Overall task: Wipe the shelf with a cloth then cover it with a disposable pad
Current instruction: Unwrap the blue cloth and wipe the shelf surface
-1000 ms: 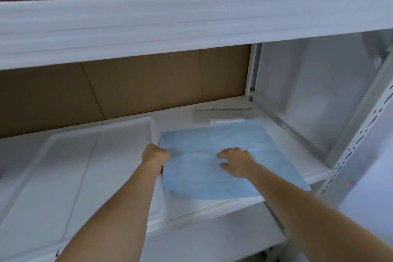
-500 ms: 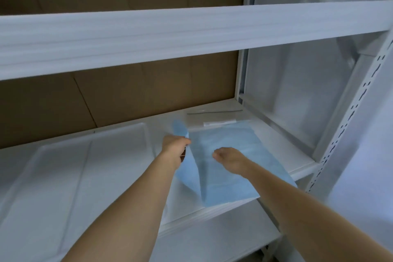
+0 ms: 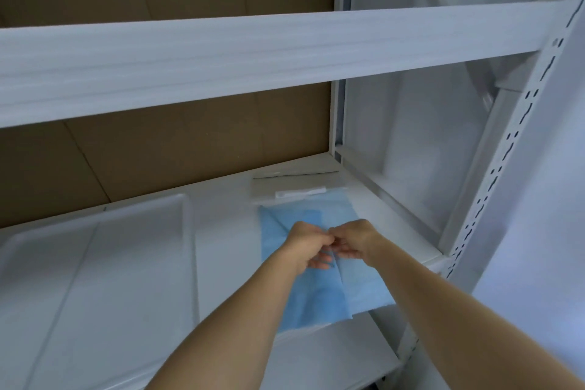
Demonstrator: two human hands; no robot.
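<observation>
Head view is looking down into a white metal shelving unit, and the shelf (image 3: 228,231) is running across the middle of the picture with brown cardboard panelling (image 3: 190,149) standing behind it. An upper shelf beam (image 3: 253,63) is cutting across above, and a slotted white upright (image 3: 506,149) is rising along the right side. A white tray (image 3: 95,263) is lying flat on the left part of the shelf. Over on the right part, the blue disposable pad (image 3: 316,298) is lying partly folded, its front edge hanging just past the shelf lip. Behind it a clear plastic wrapper (image 3: 294,184) is resting near the back corner.

Both hands are meeting over the middle of the pad. The left hand (image 3: 308,245) is curling its fingers (image 3: 319,263) in and pinching a raised fold of the blue sheet. The right hand (image 3: 356,239) is doing the same from the other side, fingers tucked narrow on that fold, the two hands touching at the knuckles.

The fingertips are hiding each other, so exactly how much pad each one has is hard to make out. The forearms are cut off at the bottom edge.
</observation>
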